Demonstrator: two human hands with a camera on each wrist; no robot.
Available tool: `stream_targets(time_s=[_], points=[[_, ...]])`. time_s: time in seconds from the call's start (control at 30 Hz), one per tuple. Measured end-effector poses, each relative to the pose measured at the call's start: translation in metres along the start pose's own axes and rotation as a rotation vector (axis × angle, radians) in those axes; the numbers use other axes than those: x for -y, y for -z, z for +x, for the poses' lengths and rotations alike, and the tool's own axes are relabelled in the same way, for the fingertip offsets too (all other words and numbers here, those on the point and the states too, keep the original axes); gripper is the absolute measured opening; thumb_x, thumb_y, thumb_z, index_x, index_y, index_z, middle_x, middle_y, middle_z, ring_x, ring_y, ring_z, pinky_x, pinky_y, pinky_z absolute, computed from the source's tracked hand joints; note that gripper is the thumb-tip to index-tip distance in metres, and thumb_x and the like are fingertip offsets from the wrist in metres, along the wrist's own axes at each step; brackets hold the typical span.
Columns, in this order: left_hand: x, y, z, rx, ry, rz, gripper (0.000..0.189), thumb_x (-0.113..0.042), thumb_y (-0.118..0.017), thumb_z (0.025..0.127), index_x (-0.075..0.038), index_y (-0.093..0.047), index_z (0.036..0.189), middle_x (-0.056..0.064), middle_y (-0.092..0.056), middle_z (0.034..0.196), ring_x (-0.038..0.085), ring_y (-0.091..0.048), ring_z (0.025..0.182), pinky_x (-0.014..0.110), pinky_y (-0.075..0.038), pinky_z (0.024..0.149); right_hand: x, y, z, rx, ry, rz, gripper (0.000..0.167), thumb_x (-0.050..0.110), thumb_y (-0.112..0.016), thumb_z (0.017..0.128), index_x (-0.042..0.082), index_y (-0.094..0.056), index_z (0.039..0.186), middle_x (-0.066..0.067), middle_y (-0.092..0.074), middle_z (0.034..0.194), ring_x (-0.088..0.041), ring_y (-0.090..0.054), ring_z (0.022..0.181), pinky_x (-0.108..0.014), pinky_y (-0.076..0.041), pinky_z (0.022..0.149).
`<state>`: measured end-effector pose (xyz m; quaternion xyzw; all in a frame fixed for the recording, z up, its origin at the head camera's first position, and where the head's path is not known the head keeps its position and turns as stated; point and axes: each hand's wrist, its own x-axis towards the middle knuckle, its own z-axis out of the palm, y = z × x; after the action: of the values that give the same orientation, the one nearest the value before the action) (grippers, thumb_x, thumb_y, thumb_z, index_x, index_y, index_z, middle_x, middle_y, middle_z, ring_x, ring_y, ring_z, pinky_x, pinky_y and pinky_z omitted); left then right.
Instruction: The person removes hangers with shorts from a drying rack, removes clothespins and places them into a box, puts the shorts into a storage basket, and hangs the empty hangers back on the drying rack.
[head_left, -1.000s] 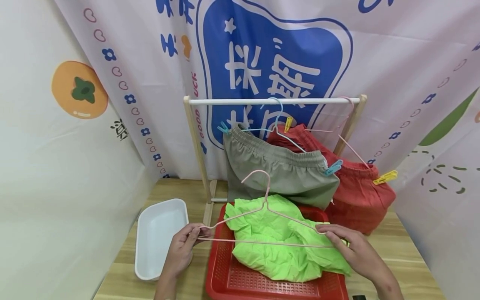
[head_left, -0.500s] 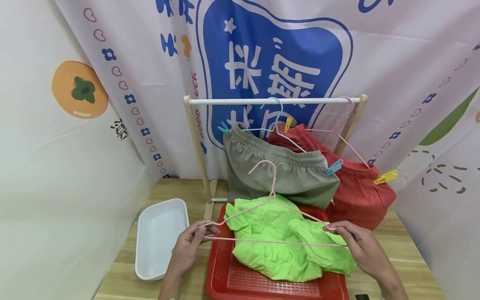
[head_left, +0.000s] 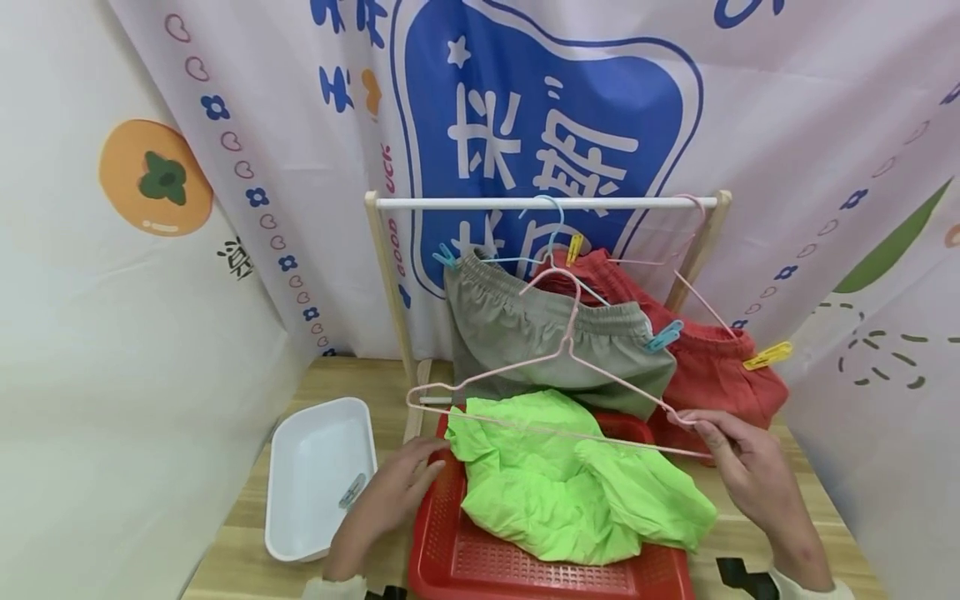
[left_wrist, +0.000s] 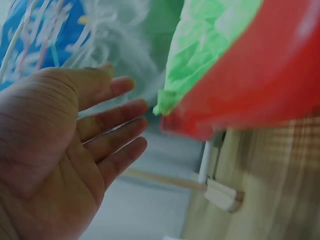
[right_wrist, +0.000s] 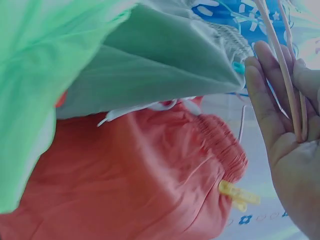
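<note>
My right hand (head_left: 750, 467) holds a pink clothes hanger (head_left: 517, 364) by its right end, with the thumb and fingers around the wire. The hanger is raised in front of the grey shorts (head_left: 555, 333), its hook up. In the right wrist view the hanger's end (right_wrist: 292, 100) lies against the palm. My left hand (head_left: 397, 483) is off the hanger, over the left rim of the red basket (head_left: 442, 533), its fingers extended; the left wrist view shows its palm bare. Crumpled bright green cloth (head_left: 555, 483) lies in the basket, spilling over the right rim.
A small rack with a white bar (head_left: 465, 203) stands behind. From it hang the grey shorts, clipped with blue pegs (head_left: 664, 335), and red shorts (head_left: 731, 375) with yellow pegs (head_left: 768, 356). A white tray (head_left: 307, 483) sits at left, holding a small greyish item (head_left: 352, 492).
The left hand has let go of the hanger's left end and dropped slightly. The right hand has lifted the hanger up, away from the green cloth, its left end now higher.
</note>
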<state>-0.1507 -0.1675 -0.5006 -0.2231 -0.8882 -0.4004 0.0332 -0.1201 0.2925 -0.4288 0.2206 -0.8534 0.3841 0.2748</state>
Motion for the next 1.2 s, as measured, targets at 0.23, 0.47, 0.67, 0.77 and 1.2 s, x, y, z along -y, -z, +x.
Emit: stream_targets(time_s=[0.23,0.47,0.67,0.77,1.2], points=[[-0.011,-0.003,0.035,0.224,-0.126,0.263,0.041,-0.012,-0.064,0.103,0.004,-0.057,0.14,0.029,-0.049,0.146,0.046,-0.048,0.134,0.058,-0.042,0.109,0.003,-0.011,0.029,-0.097,0.044,-0.028,0.032,-0.018,-0.068,0.089,0.004,-0.076,0.11,-0.007,-0.076,0.096,0.002,-0.024,0.045,-0.016,-0.024,0.04],[-0.018,-0.014,0.063,0.311,-0.161,0.424,0.059,-0.017,-0.072,0.099,0.005,-0.047,0.148,0.033,-0.033,0.156,0.047,-0.035,0.143,0.055,-0.038,0.113,0.011,-0.018,0.055,-0.147,0.06,-0.064,0.03,-0.014,-0.07,0.089,0.005,-0.077,0.111,-0.007,-0.076,0.095,-0.004,-0.026,0.048,-0.017,-0.025,0.043],[-0.018,-0.031,0.087,0.397,-0.13,0.456,0.068,-0.021,-0.068,0.102,0.002,-0.035,0.157,0.028,-0.028,0.161,0.042,-0.026,0.149,0.052,-0.028,0.12,0.018,-0.024,0.072,-0.18,0.043,-0.048,0.025,-0.009,-0.068,0.094,0.005,-0.077,0.113,-0.009,-0.075,0.092,-0.005,-0.028,0.046,-0.018,-0.026,0.041],[-0.014,-0.04,0.095,0.379,-0.157,0.501,0.067,-0.023,-0.068,0.102,0.0,-0.037,0.156,0.024,-0.035,0.159,0.039,-0.034,0.147,0.049,-0.032,0.118,0.018,-0.03,0.078,-0.18,0.041,-0.026,0.023,-0.008,-0.067,0.095,0.005,-0.077,0.112,-0.01,-0.076,0.097,-0.004,-0.027,0.045,-0.019,-0.026,0.04],[-0.004,-0.05,0.125,0.346,-0.053,0.508,0.053,-0.021,-0.068,0.102,-0.004,-0.051,0.149,0.017,-0.056,0.145,0.034,-0.058,0.127,0.048,-0.053,0.099,0.018,-0.046,0.101,-0.185,0.034,-0.024,0.016,0.0,-0.065,0.1,0.005,-0.078,0.108,-0.007,-0.073,0.085,-0.008,-0.035,0.049,-0.021,-0.027,0.043]])
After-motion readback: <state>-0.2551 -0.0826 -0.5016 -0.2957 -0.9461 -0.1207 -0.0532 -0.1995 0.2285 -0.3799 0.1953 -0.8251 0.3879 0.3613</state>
